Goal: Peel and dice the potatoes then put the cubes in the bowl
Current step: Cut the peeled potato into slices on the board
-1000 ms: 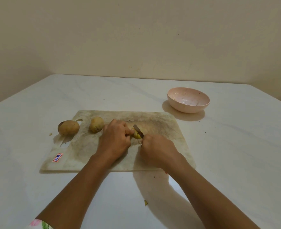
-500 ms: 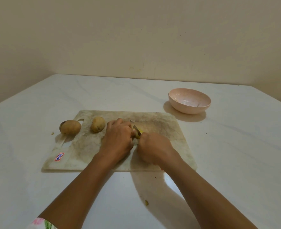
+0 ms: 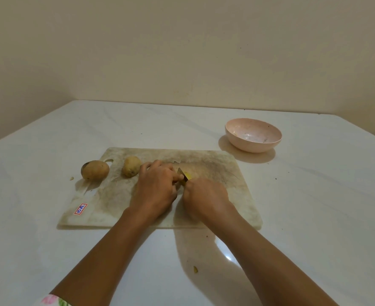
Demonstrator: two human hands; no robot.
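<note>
In the head view, you are curling your left hand (image 3: 157, 188) down over the peeled potato (image 3: 188, 176), its fingers bent tight and pinning the yellow piece against the cutting board (image 3: 215, 166); only a small sliver of that piece is showing just past your fingertips. You are wrapping your right hand (image 3: 204, 197) around the knife (image 3: 181, 172), fingers closed fully on a handle that is hiding inside the fist, while the blade is poking out beyond your knuckles and touching the yellow piece, right between the two hands. Just left of your left fingers an unpeeled potato (image 3: 131, 166) is sitting on the board, and a second unpeeled potato (image 3: 95, 170) is lying farther left, at the board's edge beside the handle hole. The bowl (image 3: 254, 147) is standing well beyond and to the right of your right fingers, on the table (image 3: 314, 195), off the board. A red-bordered sticker (image 3: 80, 209) is showing on the board's near left corner, and a small scrap (image 3: 195, 269) is lying on the table beside your right forearm.
</note>
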